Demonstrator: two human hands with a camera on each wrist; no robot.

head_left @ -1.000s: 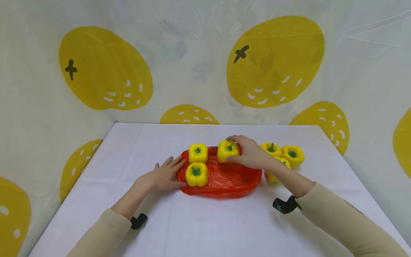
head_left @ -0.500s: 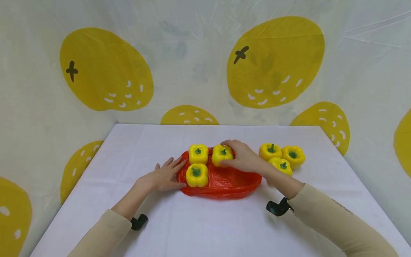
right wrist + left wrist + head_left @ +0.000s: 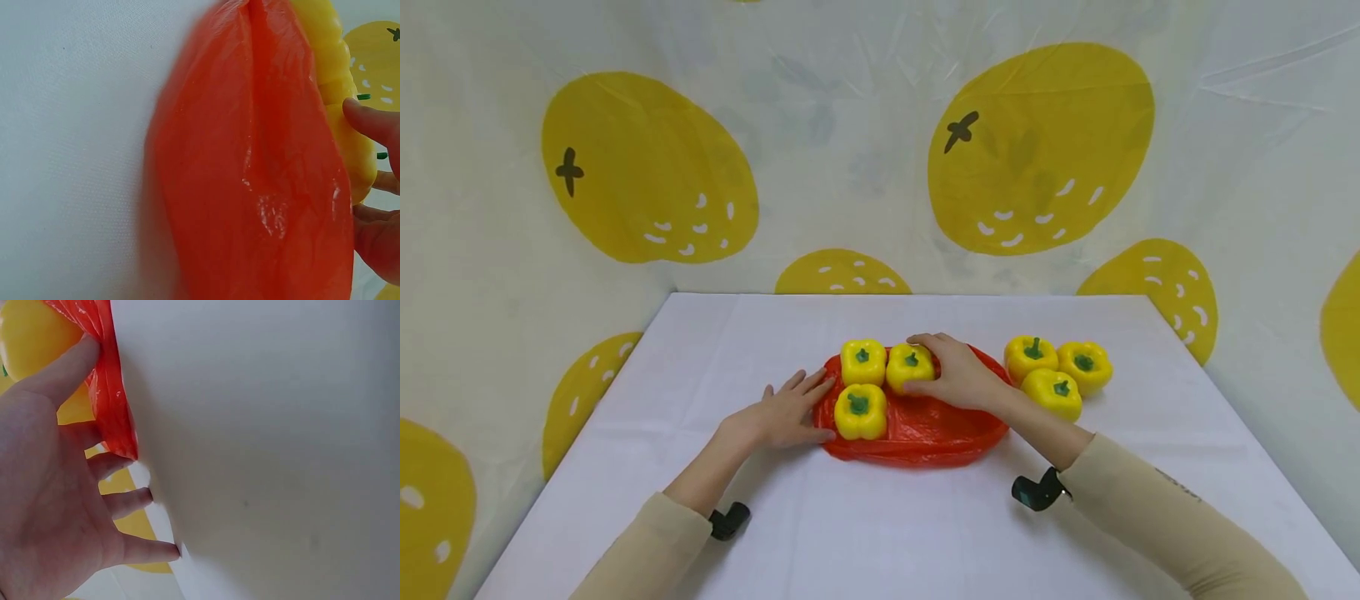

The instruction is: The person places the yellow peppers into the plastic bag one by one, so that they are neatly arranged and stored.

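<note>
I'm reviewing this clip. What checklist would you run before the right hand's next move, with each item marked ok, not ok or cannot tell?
1. Right hand free: not ok, it holds the far-middle pepper.
2. Left hand at the edge of the red plastic bag: ok.
3. Far-left pepper and near-left pepper stem up: ok.
4. Held pepper's base fully supported: cannot tell, underside hidden.
5. More peppers available: ok, three at right outside the bag.

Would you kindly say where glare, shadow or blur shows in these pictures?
Head: soft shadow beside the left sleeve; left wrist: dim, the white tablecloth looking grey; right wrist: glare streaks on the red plastic bag, its left edge blurred.
</note>
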